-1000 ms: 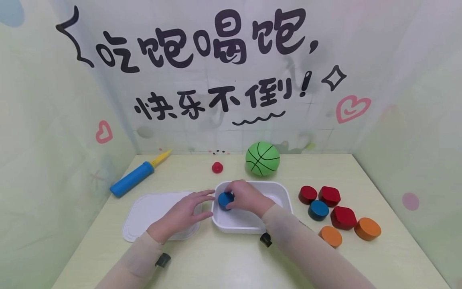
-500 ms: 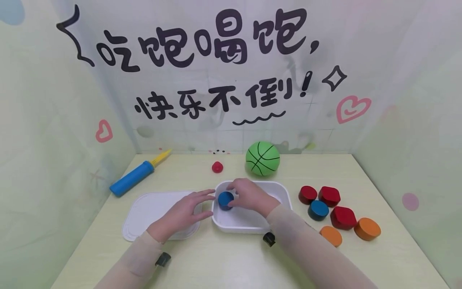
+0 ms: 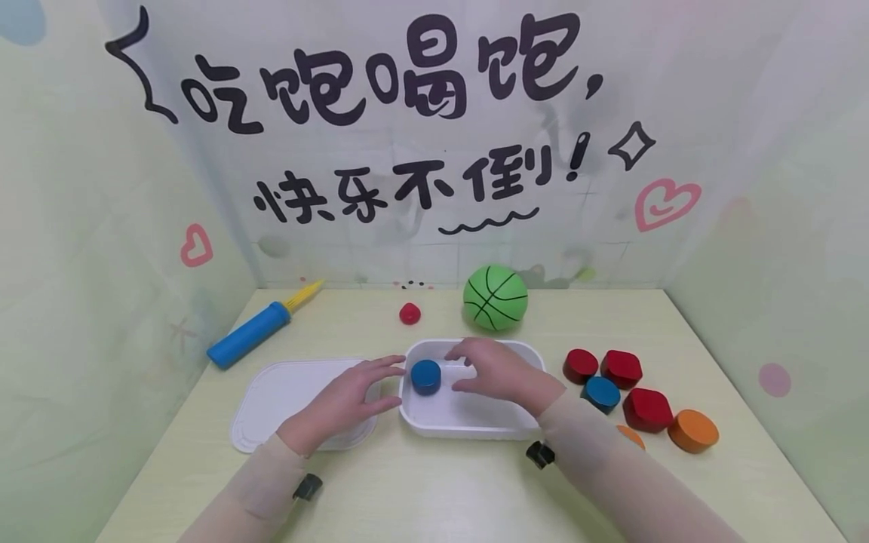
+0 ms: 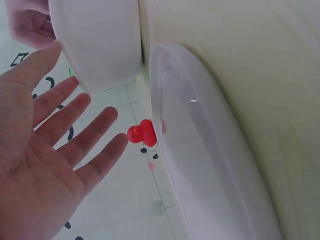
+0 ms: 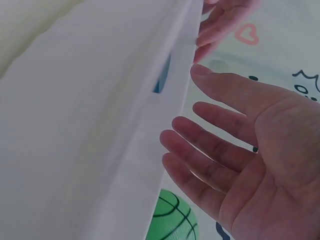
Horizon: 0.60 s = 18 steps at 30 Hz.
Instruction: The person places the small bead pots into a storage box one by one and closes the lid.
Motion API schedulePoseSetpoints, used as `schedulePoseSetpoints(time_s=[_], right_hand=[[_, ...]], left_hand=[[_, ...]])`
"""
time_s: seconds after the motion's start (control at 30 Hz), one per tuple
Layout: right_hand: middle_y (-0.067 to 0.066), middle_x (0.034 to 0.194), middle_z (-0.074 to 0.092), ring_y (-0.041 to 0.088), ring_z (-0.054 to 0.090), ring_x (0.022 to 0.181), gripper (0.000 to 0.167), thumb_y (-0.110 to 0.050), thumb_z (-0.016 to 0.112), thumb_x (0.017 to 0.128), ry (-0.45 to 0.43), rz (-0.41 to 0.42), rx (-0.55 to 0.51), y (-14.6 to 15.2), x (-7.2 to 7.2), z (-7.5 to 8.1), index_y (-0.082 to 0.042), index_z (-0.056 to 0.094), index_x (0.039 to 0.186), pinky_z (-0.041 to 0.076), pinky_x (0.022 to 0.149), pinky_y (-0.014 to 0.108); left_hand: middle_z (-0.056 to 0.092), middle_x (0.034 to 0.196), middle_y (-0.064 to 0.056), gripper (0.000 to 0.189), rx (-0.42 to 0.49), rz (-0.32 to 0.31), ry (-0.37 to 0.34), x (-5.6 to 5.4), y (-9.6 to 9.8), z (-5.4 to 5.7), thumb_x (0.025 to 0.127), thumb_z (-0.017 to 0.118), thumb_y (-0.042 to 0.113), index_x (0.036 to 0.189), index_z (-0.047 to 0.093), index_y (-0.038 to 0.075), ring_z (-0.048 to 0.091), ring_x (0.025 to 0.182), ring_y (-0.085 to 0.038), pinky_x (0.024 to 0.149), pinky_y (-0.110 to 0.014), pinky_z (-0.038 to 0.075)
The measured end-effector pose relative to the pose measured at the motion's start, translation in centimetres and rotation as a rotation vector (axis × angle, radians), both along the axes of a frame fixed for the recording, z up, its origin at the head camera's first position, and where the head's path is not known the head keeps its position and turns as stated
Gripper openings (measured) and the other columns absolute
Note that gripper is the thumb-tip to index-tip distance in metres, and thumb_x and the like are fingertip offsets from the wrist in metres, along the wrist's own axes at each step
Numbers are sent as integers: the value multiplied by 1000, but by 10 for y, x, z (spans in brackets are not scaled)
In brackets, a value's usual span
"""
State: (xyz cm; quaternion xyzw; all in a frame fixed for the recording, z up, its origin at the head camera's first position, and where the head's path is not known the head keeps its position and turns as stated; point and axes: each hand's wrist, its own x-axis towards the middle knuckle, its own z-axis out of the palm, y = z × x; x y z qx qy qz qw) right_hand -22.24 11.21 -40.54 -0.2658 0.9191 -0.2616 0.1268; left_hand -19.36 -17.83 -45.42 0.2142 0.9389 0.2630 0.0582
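Observation:
A blue round block (image 3: 425, 377) sits by itself at the left end of a white plastic box (image 3: 421, 430). Over the box's middle is my right hand (image 3: 498, 371), its fingers spread and nothing between them, apart from the block. My left hand (image 3: 346, 403) reaches to the box's left wall with straight fingers; in the left wrist view its thumb and fingertips touch or nearly touch the box (image 4: 100, 45). Beneath that hand lies a white lid (image 3: 285, 392) on the table. In the right wrist view, only a sliver of the blue block (image 5: 162, 77) shows past the box wall.
At the right lie several blocks: red ones (image 3: 648, 409), a blue one (image 3: 601, 394) and orange ones (image 3: 693, 431), one partly behind the right sleeve. A green ball (image 3: 495, 298), a red rubber duck (image 4: 142, 133) and a blue hand pump (image 3: 251, 334) lie toward the back.
My right hand has let go of the blue round block and moved right, away from it. The block stays at the box's left end. My left hand has kept its place.

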Motion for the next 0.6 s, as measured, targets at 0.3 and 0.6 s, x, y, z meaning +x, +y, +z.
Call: schedulePoseSetpoints(time_s=[0.3, 0.6], right_hand=[[4, 127, 71, 25, 67, 112, 50, -26, 86, 85, 54, -57, 75, 46, 17, 8, -15, 70, 131, 61, 91, 38], [0, 122, 72, 22, 68, 107, 49, -26, 87, 85, 159, -75, 73, 98, 40, 18, -15, 71, 129, 61, 86, 34]], left_hand=[[47, 160, 8, 54, -3, -21, 10, 1, 1, 3, 91, 78, 42, 142, 64, 28, 46, 148, -30, 115, -61, 43], [47, 161, 9, 54, -18, -5, 2, 2, 1, 5, 91, 79, 41, 141, 64, 29, 45, 148, -29, 116, -60, 43]])
